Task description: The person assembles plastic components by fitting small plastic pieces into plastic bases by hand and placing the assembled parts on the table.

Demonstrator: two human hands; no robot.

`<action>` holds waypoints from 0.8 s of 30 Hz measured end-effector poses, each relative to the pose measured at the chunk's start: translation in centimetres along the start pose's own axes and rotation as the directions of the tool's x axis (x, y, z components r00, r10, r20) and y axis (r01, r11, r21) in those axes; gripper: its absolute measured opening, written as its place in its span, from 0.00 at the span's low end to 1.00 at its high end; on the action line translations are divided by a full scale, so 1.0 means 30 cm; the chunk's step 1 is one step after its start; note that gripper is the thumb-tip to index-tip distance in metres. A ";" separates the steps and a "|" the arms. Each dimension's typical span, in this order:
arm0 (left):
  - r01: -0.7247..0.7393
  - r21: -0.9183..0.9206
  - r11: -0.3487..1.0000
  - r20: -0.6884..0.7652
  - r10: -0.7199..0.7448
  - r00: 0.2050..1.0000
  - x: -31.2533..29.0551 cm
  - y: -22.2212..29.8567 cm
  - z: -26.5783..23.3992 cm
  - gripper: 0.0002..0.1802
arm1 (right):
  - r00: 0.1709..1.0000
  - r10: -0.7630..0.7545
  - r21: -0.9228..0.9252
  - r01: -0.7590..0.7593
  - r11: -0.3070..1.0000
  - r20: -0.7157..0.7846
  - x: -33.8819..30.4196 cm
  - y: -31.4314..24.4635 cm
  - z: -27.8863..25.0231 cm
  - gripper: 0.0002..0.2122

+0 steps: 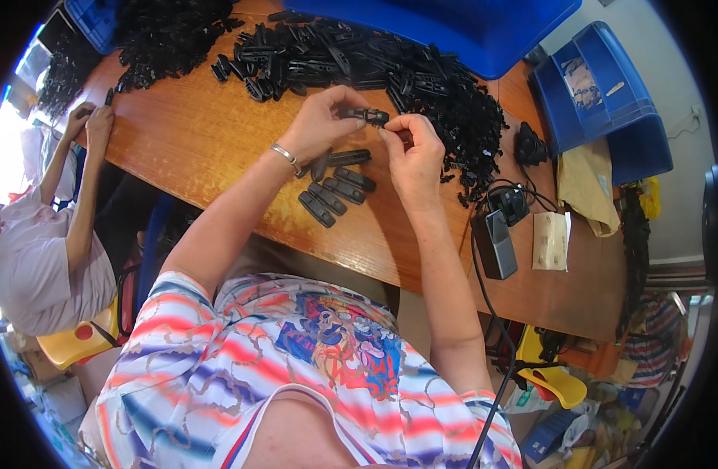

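Observation:
My left hand (pixel 318 129), with a metal bracelet at its wrist, holds a long black plastic part (pixel 365 116) between thumb and fingers above the table. My right hand (pixel 415 160) is closed in a pinch at the right end of that part; whatever lies between its fingertips is too small to name. Below the hands, several similar dark oblong plastic pieces (pixel 325 199) lie in a loose group on the wood. A large heap of black oblong plastic parts (pixel 320 59) spreads beyond my hands, and a pile of smaller black pieces (pixel 472 141) lies to the right.
Blue bins (pixel 601 102) stand at the far right, with another blue bin (pixel 468 31) at the back. A black adapter box (pixel 496 244) with cables and a paper packet (pixel 551 241) lie on the right of the table (pixel 218 164). Another person's hands (pixel 93 117) work at the left edge.

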State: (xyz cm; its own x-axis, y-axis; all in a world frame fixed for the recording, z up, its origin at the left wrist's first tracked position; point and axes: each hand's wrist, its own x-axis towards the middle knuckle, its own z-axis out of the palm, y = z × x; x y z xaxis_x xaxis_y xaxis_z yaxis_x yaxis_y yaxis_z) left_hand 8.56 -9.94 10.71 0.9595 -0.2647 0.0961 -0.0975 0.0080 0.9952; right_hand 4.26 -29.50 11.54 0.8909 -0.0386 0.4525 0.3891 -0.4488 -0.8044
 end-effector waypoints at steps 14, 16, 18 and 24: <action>-0.042 0.096 0.995 0.073 0.035 0.997 -0.029 0.042 0.016 0.15 | 0.917 -0.399 -0.154 0.397 0.905 0.022 0.020 -0.008 -0.007 0.07; -0.035 0.172 0.985 0.103 0.018 0.995 -0.036 0.048 0.012 0.16 | 0.914 -0.403 -0.142 0.405 0.903 0.045 0.022 0.007 -0.011 0.07; -0.039 0.144 0.989 0.120 0.022 0.993 -0.046 0.038 0.006 0.16 | 0.911 -0.406 -0.131 0.411 0.902 0.068 0.018 0.018 -0.015 0.06; -0.004 0.193 0.981 0.161 -0.027 0.987 -0.090 0.024 -0.001 0.15 | 0.979 0.052 -0.017 -0.050 0.999 0.195 0.000 0.039 -0.005 0.11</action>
State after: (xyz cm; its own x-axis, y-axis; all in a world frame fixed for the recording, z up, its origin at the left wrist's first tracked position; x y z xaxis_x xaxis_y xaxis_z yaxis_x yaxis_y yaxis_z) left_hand 5.91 -9.19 11.17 0.9069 -0.4163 0.0648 -0.1508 -0.1772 0.9725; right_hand 4.68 -30.15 10.67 0.9385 0.1130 0.3263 0.3404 -0.4616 -0.8192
